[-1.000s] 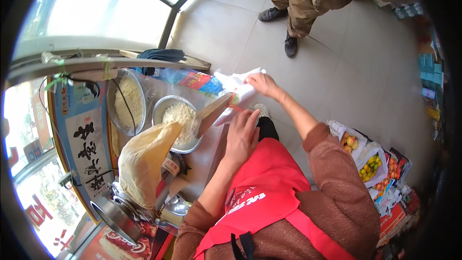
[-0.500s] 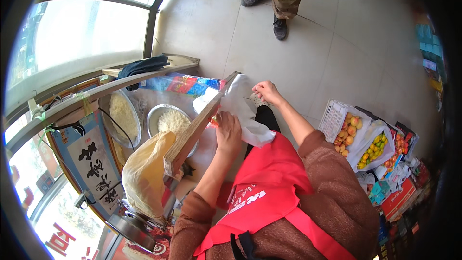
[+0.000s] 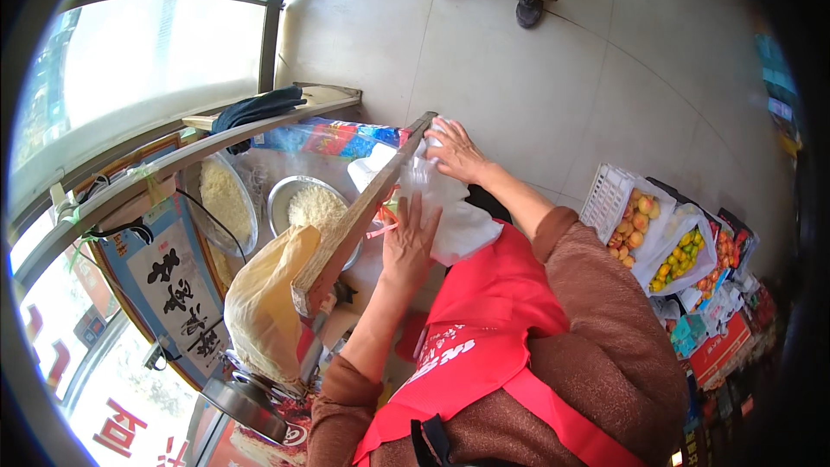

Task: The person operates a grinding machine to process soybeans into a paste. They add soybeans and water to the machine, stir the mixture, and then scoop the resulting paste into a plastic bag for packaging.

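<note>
We look down over our own red apron and brown sleeves at a small food stall. Our left hand (image 3: 406, 238) lies flat and released, fingers spread, against a clear plastic bag (image 3: 450, 207) that sits at the near edge of the desk (image 3: 367, 272), just beside a long wooden board (image 3: 359, 212) leaning across it. Our right hand (image 3: 456, 151) is clenched on the bag's upper end, its grip grasping the thin plastic close to the top of the board. A large, pale flatbread (image 3: 264, 303) hangs over the board's lower end. Behind the board stand two round metal bowls: the nearer bowl (image 3: 311, 207) holds white shreds, and the farther bowl (image 3: 223, 203) holds pale crumbs. A flat package (image 3: 333, 137) printed in bright blue, red and yellow lies at the far end of the desk, under a wooden rail with a dark cloth (image 3: 255, 108) draped on it. On the stall's front, to our left, hangs an upright white sign (image 3: 177, 294) with large black brush characters and a blue border; below it, red characters show on the glass. To our right, a white crate (image 3: 609, 199) and clear bags of orange and yellow fruit (image 3: 670, 251) sit on the floor, with colourful boxes beyond. The floor (image 3: 536, 86) is pale tile, and another person's dark shoes (image 3: 529, 10) stand at the top.
</note>
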{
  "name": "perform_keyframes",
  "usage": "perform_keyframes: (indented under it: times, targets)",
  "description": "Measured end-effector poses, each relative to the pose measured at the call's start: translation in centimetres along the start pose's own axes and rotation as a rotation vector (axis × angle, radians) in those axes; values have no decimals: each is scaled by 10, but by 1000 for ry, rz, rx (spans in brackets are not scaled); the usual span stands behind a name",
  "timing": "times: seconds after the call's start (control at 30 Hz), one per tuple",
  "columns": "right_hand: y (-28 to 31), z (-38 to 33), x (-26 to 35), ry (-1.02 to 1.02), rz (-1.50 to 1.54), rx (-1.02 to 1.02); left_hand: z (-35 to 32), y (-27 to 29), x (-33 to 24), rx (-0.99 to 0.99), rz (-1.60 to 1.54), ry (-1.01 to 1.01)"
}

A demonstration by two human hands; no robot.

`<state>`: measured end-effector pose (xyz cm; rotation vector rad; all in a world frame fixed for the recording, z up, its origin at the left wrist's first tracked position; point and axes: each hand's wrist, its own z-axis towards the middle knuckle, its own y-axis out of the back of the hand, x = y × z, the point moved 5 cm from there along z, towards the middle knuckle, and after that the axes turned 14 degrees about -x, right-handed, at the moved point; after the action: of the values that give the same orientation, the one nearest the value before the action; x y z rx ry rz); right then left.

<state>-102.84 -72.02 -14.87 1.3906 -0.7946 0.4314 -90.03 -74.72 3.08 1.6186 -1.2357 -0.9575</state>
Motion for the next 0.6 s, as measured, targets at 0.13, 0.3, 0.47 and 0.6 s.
perform_keyframes:
  times: [0.13,0.3,0.47,0.6]
  targets:
    - [17,-57,14,-135,246,100,9,4,-3,19,-231,207]
    - [29,-131,74,-122,460,425,10,-3,-9,212,-149,125]
    - [40,-135,95,-195,860,513,-5,3,0,242,-69,19]
    - [11,-124,63,-452,929,593,-15,5,4,233,7,-69]
